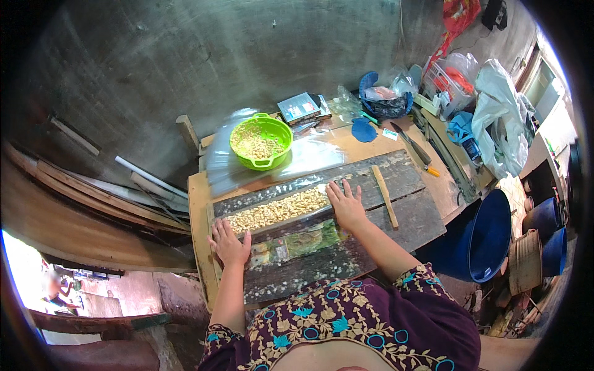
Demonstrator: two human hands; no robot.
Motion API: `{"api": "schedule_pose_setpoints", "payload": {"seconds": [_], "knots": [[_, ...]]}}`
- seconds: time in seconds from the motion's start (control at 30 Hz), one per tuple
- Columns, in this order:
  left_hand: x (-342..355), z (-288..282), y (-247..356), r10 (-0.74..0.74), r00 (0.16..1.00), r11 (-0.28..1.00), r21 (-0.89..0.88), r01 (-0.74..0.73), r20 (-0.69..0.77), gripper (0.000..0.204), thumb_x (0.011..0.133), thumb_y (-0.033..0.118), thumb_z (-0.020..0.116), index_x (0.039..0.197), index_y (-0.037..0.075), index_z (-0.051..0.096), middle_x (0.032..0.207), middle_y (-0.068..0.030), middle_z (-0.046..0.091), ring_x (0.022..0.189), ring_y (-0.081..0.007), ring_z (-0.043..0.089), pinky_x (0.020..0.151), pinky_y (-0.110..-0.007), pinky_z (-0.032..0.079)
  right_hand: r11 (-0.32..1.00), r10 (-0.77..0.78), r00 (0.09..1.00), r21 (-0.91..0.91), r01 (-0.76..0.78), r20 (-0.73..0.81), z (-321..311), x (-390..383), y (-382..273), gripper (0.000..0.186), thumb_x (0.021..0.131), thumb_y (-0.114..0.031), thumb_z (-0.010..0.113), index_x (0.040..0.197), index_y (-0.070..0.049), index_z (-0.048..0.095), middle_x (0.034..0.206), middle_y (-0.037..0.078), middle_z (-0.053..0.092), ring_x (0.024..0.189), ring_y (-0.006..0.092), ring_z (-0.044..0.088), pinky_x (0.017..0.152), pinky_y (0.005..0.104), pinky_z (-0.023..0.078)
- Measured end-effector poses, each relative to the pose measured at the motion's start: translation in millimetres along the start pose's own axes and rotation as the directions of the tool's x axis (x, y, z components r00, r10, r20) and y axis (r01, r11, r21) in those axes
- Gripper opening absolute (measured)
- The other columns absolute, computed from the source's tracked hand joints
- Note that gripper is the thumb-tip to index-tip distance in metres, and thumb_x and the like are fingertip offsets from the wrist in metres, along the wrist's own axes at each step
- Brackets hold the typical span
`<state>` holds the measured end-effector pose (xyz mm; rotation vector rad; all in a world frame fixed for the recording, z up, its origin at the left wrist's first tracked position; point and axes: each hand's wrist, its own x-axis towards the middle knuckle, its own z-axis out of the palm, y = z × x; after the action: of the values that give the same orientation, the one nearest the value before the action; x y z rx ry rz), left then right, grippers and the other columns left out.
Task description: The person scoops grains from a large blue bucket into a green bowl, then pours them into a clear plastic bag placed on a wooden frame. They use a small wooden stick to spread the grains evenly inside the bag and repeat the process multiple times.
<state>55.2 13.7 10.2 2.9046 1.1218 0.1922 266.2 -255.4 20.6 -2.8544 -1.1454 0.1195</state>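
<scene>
Long flat strip of pale beans [278,210] is set on a dark wooden board [405,210], near its far edge; clear glossy film is seen along the strip's near side. Left end of the strip is bordered by the left hand [229,243]: palm down, fingers extended, nothing gripped. Right end is met by the right hand [346,204]: laid flat, fingers spread, nothing gripped. Whether either hand is being pressed down cannot be told.

A flat greenish patterned sheet [300,243] is laid on the board just on the near side of the strip, between the forearms. A wooden stick [385,196] is placed on the board, right of the right hand, not touched. Board is carried by a light brown counter [199,210].

Beyond the strip: a green basin [282,133], part filled with similar pale beans, is stood on clear plastic sheets [315,153]. Farther right, a blue flat disc [364,130] and a knife [419,150] are laid on the counter, the knife angled toward the right edge. At the back, a blue container [369,81] is lined with a dark bag. Off the counter, at right, a large blue tub [492,238] is seen tilted, with a woven basket [526,264] beside it.
</scene>
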Motion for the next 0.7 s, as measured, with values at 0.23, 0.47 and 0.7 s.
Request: {"api": "schedule_pose_setpoints", "payload": {"seconds": [0.23,0.47,0.7], "knots": [[0,5,4,0.097,0.994,0.994,-0.050,-0.100,-0.052,0.075,0.082,0.049,0.049,0.135,-0.001,0.030,0.143,-0.0191,0.026,0.133,-0.0334,0.022,0.109,-0.047,0.010,1.000,-0.004,0.998,0.012,0.005,-0.068,8,2,-17,0.063,0.081,-0.007,0.049,0.140,-0.012,0.026,0.148,0.005,0.020,0.137,0.0337,0.015,0.104,0.0616,0.015],[-8,-37,-5,0.315,0.943,0.885,-0.327,-0.332,-0.107,0.077,0.075,0.044,0.057,0.135,0.001,0.033,0.141,-0.0200,0.030,0.131,-0.0343,0.028,0.105,-0.048,0.023,0.985,-0.069,0.996,0.160,0.059,0.059,-36,-12,-15,0.078,0.072,-0.005,0.061,0.140,-0.014,0.026,0.147,0.006,0.023,0.136,0.0342,0.017,0.106,0.0572,0.017],[5,-14,-67,0.270,0.946,0.762,-0.561,-0.324,-0.179,0.035,0.073,0.013,0.066,0.106,0.003,0.059,0.108,-0.0128,0.059,0.099,-0.0271,0.057,0.086,-0.036,0.045,0.851,-0.236,0.940,0.415,0.323,-0.247,-11,1,44,0.033,0.073,-0.010,0.067,0.105,-0.006,0.060,0.107,0.011,0.060,0.104,0.0307,0.054,0.087,0.0385,0.044]]}}
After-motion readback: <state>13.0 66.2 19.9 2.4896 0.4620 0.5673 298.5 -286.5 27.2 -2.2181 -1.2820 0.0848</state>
